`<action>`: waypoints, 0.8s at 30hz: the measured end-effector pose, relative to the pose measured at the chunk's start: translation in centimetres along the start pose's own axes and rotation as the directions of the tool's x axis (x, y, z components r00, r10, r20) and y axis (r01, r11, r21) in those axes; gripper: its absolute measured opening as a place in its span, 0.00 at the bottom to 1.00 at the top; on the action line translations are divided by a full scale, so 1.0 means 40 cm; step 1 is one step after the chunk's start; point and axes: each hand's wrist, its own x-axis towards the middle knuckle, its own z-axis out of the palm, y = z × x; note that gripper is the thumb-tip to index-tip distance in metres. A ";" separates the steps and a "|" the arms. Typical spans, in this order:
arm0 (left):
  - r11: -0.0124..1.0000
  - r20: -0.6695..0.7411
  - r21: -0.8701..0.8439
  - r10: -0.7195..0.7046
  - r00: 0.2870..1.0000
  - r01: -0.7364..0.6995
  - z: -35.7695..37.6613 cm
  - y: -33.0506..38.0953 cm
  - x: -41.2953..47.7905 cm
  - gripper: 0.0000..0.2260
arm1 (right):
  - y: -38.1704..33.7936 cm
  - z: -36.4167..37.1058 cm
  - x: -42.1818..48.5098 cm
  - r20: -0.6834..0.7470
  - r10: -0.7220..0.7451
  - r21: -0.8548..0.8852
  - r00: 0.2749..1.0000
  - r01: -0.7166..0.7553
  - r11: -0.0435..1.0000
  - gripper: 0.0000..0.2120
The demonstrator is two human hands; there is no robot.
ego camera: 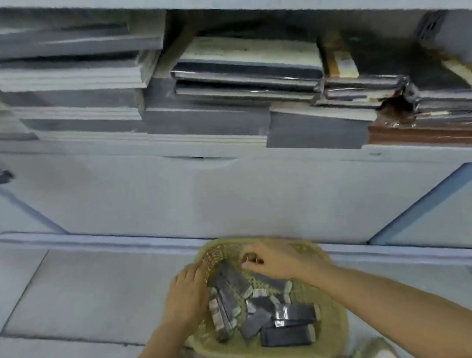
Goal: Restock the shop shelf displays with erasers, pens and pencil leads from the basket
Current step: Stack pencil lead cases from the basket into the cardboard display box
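Head view: where's the stock?

All in the basket (273, 355), which sits on the floor just in front of the shelf (230, 196). It holds a loose heap of dark packs (288, 335) with pale ends, lying crossed over one another. Blur hides whether they are leads, pens or erasers.

And the hands?

The left hand (186, 294) lies over the basket's left rim with its fingers bent inward. I can't tell whether it grips the rim, grips a pack or only rests there. The right hand (279, 260) is over the far side with its fingertips bunched together on a brown bit (251, 258), too small to identify.

How would the packs handle?

They look light and stiff to me, probably thin boxes or sleeves. Some have a glossy sheen, so I'd expect them to be slippery. If it's leads inside, they'd snap if dropped or squeezed.

Where would you take hold?

Across the long flat faces, thumb on one side and fingers on the other, near the middle so the pack doesn't pivot. I'd lift the top pack first, because pulling a buried one would drag its neighbours along.

Anything to watch for?

The basket looks soft and woven, so it may tip if it's pressed on one edge. The shelf above is packed with books (77, 75), so the display slot must be somewhere out of this view.
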 end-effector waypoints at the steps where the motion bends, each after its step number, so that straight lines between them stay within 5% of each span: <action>1: 1.000 0.057 -0.004 -0.019 0.998 0.019 0.029 -0.016 -0.010 0.25 | 0.015 0.057 0.010 0.040 0.052 0.041 0.998 -0.054 0.998 0.11; 4: 1.000 0.148 0.005 0.011 0.989 -0.012 0.074 -0.043 -0.034 0.27 | 0.031 0.214 0.038 0.137 0.184 0.112 0.973 -0.199 0.973 0.14; 7: 0.990 0.036 -0.134 0.050 0.998 -0.045 0.089 -0.051 -0.049 0.26 | 0.008 0.333 0.056 0.164 0.282 0.154 0.945 -0.307 0.939 0.23; 11: 0.975 -0.063 -0.207 0.069 0.996 -0.080 0.120 -0.059 -0.055 0.25 | -0.033 0.429 0.072 0.010 0.384 0.177 0.923 -0.380 0.908 0.29; 15: 0.970 -0.092 -0.230 0.055 0.994 -0.075 0.132 -0.071 -0.046 0.24 | -0.051 0.469 0.081 -0.114 0.385 0.157 0.916 -0.366 0.917 0.23; 20: 0.960 -0.155 -0.275 0.014 0.988 -0.057 0.116 -0.068 -0.035 0.20 | -0.025 0.426 0.092 0.026 0.403 0.482 0.915 -0.365 0.797 0.15; 24: 0.938 -0.219 -0.345 -0.034 0.975 -0.045 0.087 -0.054 -0.020 0.18 | 0.017 0.332 0.079 0.162 0.300 0.767 0.940 -0.311 0.560 0.14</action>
